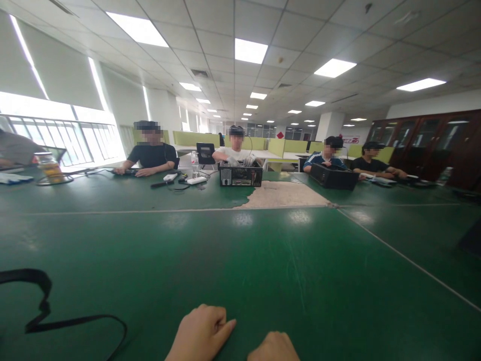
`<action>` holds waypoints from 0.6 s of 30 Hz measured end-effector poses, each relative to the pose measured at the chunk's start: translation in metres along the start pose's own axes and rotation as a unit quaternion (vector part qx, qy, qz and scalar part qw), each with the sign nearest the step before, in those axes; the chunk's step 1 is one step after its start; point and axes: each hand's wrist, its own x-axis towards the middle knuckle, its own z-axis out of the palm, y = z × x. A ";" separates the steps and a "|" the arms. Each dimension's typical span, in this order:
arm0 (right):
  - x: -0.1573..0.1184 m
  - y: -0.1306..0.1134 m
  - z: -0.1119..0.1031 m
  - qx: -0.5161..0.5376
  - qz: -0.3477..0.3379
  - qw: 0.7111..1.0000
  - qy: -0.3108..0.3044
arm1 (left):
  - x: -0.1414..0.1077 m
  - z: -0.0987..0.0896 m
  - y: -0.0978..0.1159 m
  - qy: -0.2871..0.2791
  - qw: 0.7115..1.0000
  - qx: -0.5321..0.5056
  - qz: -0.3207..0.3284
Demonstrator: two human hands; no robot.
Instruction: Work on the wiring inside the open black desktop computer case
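Observation:
My left hand [203, 333] rests on the green table [150, 260] at the bottom centre, its fingers curled into a loose fist with the thumb along the side. Nothing shows in it. To its right, my right hand [274, 347] is also curled on the table, cut off by the lower edge of the view, with no object visible in it. The two hands are apart. A black strap [75, 322] lies on the table at the lower left, away from my left hand.
Across the table sit several people. One, in gloves, reaches into an open computer case [241, 176]; another is behind a black case [333, 177]. A white power strip [197, 180], a clear bottle [195, 164] and a jar [50, 169] stand or lie on the far side.

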 end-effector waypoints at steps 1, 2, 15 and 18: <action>0.000 -0.001 -0.001 -0.003 0.001 1.000 -0.001 | 0.000 0.000 0.000 0.000 1.000 0.001 0.001; -0.001 -0.001 -0.002 -0.004 -0.002 1.000 0.002 | 0.000 0.001 -0.001 0.000 1.000 0.003 0.002; -0.010 -0.001 -0.007 -0.007 -0.032 0.999 0.033 | -0.001 0.000 0.000 0.004 1.000 0.013 0.007; -0.008 -0.003 -0.006 -0.010 -0.017 1.000 0.016 | -0.001 0.001 0.000 0.002 1.000 0.012 0.007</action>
